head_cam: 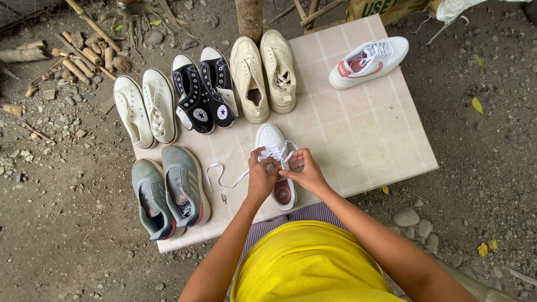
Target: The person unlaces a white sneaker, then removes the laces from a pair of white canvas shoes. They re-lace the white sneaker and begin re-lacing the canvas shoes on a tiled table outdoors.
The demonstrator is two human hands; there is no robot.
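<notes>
A white sneaker with a pink heel lies toe-away on the low tiled table. Both my hands meet over its lacing. My left hand pinches a white lace whose loose end trails off to the left across the tiles. My right hand grips the lace on the sneaker's right side, with a loop showing above the fingers. The matching white sneaker sits alone at the table's far right corner.
Along the far edge stand a cream canvas pair, a black high-top pair and a beige pair. A grey running pair sits at the near left. A wooden post, sticks and stony ground surround the table.
</notes>
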